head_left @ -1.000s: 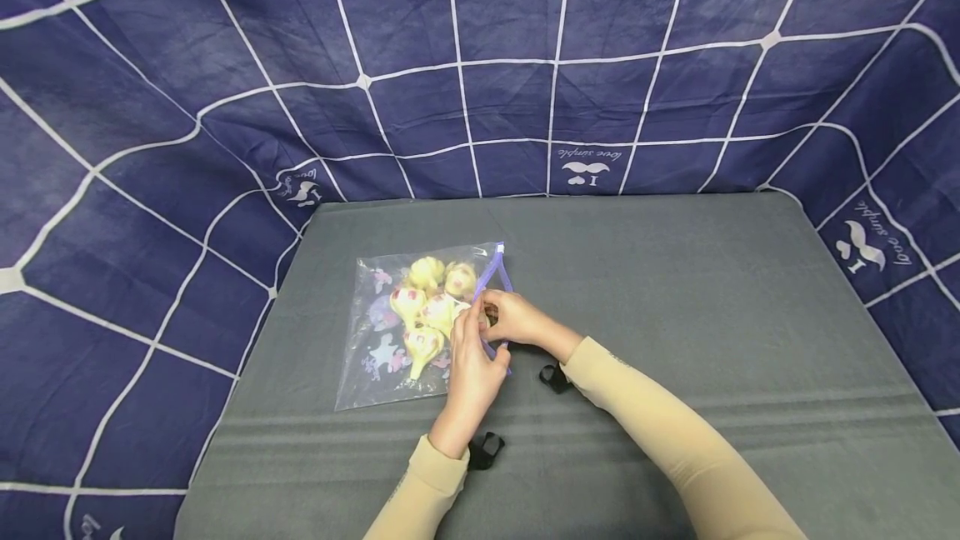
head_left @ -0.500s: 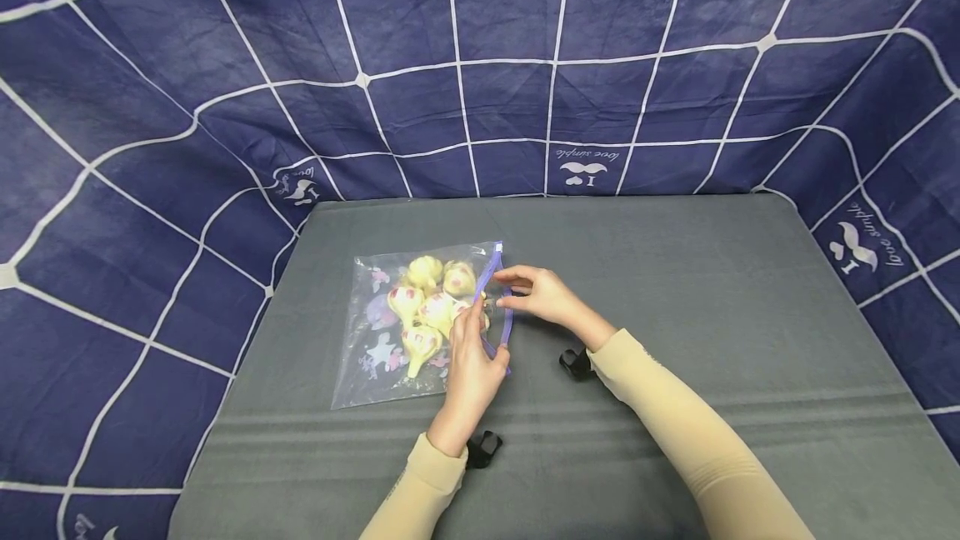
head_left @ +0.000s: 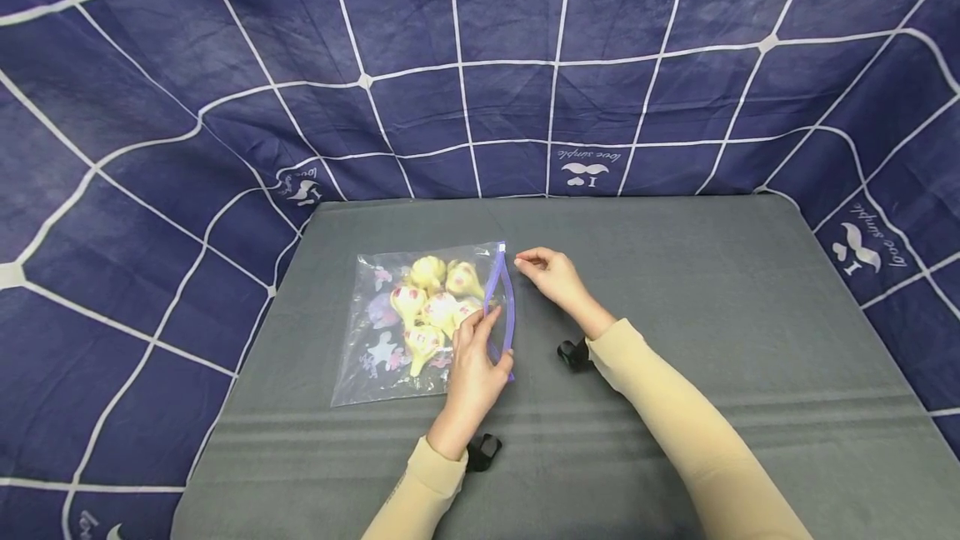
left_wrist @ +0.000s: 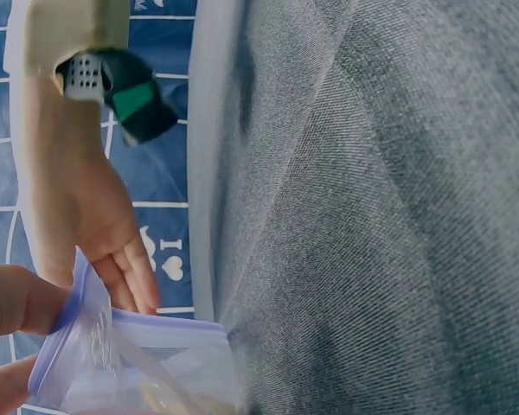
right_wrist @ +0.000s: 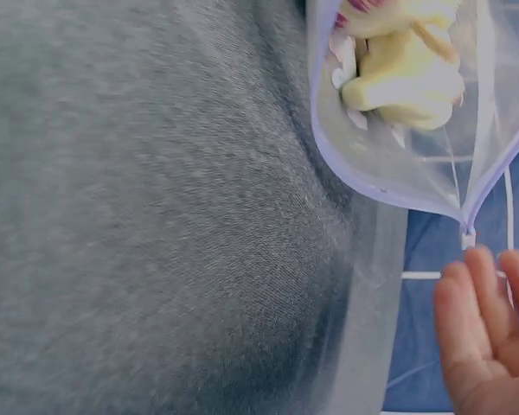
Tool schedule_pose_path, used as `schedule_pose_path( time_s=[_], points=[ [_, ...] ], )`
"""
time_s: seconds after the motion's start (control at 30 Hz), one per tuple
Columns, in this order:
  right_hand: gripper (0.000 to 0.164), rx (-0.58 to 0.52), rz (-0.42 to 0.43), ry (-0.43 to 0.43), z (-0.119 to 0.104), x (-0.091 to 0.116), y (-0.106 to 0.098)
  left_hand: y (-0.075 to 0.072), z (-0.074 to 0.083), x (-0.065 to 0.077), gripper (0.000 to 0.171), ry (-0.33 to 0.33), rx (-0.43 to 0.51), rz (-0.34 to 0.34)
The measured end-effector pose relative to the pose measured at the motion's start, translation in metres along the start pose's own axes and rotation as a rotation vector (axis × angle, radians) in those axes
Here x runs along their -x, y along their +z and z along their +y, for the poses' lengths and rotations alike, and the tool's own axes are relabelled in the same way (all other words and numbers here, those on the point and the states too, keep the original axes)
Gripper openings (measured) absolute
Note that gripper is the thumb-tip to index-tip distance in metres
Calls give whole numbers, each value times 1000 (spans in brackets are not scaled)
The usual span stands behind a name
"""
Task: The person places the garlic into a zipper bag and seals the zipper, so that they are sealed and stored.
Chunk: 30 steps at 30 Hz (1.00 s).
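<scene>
A clear plastic zip bag (head_left: 363,382) with a purple zip edge lies on the grey table, its mouth facing right and spread apart. Through the film show several pale yellow, bulb-shaped things (head_left: 423,342) with narrow necks and pink patches. My left hand (head_left: 474,369) holds the bag's mouth at its near end, thumb and fingers on the purple edge (left_wrist: 169,325). Beyond the far end of the mouth, my right hand (head_left: 553,276) hovers with nothing in it, fingertips close to the white zip slider (right_wrist: 468,237).
The grey cloth-covered table (head_left: 675,273) stretches right and toward me. A dark blue curtain (head_left: 510,98) with white grid lines surrounds its back and sides. Each wrist wears a small black camera, such as the left wrist camera (head_left: 484,451).
My right hand has come out from the bag's mouth and moved right, then up toward the far end of the zip. The left hand stays at the bag, its fingers slightly shifted.
</scene>
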State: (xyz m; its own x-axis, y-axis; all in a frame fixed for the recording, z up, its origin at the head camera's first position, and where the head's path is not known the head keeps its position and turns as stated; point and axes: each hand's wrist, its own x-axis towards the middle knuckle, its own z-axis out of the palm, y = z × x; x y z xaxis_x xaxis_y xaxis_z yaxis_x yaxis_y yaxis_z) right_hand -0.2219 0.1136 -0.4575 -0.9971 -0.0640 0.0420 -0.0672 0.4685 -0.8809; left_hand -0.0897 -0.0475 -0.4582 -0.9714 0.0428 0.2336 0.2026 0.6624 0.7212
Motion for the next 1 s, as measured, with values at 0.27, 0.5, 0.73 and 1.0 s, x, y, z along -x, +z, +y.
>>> schedule_pose_path(
  time_s=[0.27, 0.5, 0.73, 1.0],
  points=[
    [45, -107, -45, 223, 0, -19, 11, 2, -4, 5, 62, 9, 22, -4],
    [50, -247, -120, 334, -7, -26, 21, 1, -8, 8, 61, 54, 16, 10],
    [49, -313, -154, 391, -6, -31, 22, -5, -12, 15, 35, -13, 36, 63],
    [46, -309, -183, 386, -6, -36, 26, -20, -13, 30, 15, -153, 114, -174]
  ],
)
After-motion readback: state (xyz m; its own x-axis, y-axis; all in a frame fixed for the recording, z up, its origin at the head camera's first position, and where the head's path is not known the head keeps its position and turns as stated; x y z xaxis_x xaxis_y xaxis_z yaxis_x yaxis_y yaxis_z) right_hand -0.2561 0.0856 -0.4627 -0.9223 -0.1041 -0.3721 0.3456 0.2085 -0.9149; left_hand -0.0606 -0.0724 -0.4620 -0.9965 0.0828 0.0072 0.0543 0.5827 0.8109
